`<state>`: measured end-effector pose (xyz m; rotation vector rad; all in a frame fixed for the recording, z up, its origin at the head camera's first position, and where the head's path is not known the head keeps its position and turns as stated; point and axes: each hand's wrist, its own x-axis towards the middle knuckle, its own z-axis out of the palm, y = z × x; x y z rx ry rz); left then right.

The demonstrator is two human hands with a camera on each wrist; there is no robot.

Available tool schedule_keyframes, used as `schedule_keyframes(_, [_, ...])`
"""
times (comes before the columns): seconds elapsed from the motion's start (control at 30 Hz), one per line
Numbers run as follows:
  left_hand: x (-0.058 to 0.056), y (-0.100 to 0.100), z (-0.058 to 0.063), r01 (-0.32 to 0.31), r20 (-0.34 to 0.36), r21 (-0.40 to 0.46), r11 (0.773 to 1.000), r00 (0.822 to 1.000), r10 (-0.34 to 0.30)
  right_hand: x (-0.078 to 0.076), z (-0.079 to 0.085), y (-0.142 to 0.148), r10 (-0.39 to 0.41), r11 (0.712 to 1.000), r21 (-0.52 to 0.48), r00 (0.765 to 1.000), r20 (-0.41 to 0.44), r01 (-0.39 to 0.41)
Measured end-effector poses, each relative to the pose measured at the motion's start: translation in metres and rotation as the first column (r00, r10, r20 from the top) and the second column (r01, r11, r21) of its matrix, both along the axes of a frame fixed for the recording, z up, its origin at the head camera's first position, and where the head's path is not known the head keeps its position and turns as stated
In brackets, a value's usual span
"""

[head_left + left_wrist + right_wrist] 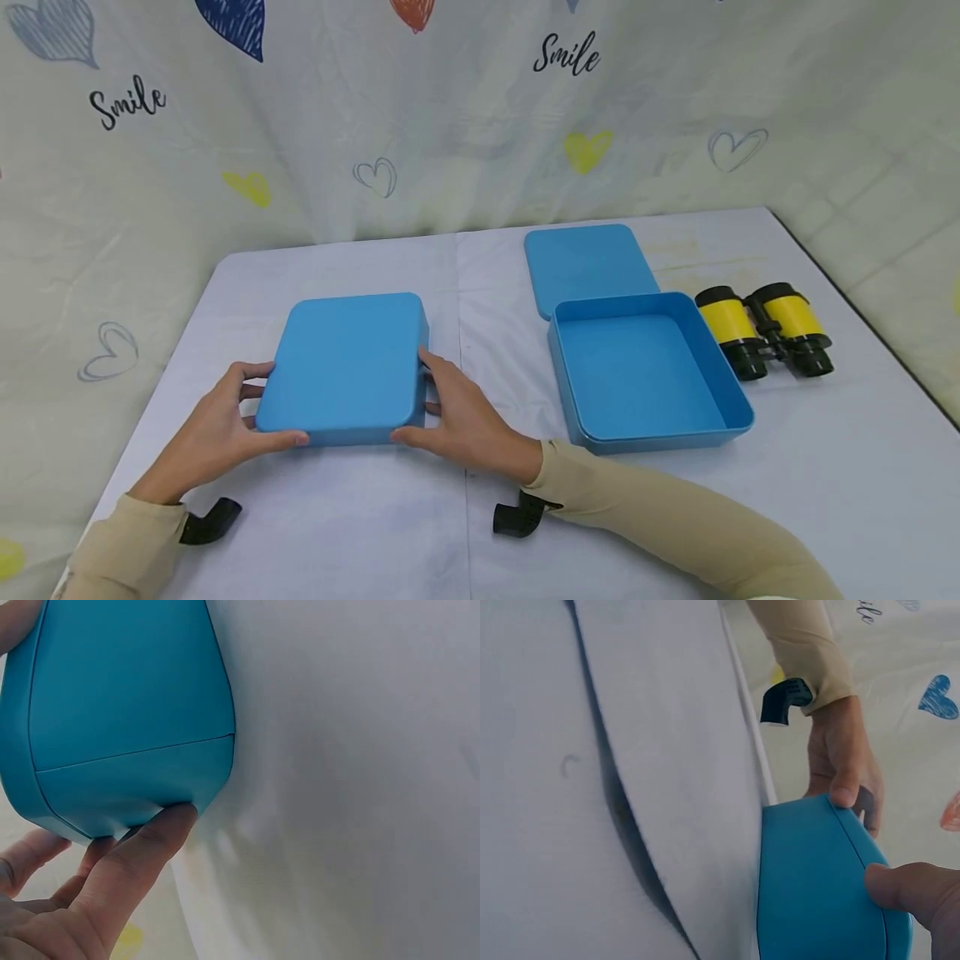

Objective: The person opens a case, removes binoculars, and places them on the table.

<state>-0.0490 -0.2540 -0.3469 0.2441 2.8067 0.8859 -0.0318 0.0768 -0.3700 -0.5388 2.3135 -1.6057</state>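
A closed blue box [341, 367] with rounded corners sits at the left of the table, its lid on; the lid's seam runs round its side in the left wrist view. My left hand [213, 429] grips its left end, thumb along the front edge and fingers at the far left side. At the right end, my right hand [468, 417] holds it with the thumb at the near corner and fingers along the side. In the left wrist view, fingertips [176, 817] press against the box. The right thumb [889, 885] lies across the seam in the right wrist view.
An open blue box [645, 375] stands right of my hands, nothing inside it. Behind it lies a flat blue lid [588, 262]. Yellow and black binoculars [727, 321] lie to its right. White cloth [375, 533] covers the table, and a printed curtain [465, 108] hangs behind.
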Motion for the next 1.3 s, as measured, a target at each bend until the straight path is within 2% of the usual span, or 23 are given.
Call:
schedule_keyframes(0.33, [0.004,0.001,0.001,0.013,0.023,0.034,0.999,1.0,-0.014,0.006,-0.002,0.004,-0.002,1.0,0.014,1.0,-0.006,0.002])
schedule_keyframes(0.7, [0.007,0.0,0.0,0.018,0.027,0.031,0.999,0.999,-0.019,0.007,-0.005,0.006,0.001,0.999,0.032,1.0,-0.001,-0.001])
schedule_keyframes(1.0, [0.009,-0.001,0.002,0.032,0.033,0.074,0.997,0.999,-0.034,0.008,-0.004,0.008,0.004,1.0,0.01,1.0,0.01,-0.004])
schedule_keyframes(1.3, [0.014,-0.005,0.002,0.029,0.043,0.072,0.997,0.999,-0.032,0.011,-0.003,0.007,0.026,1.0,0.013,1.0,0.006,-0.026])
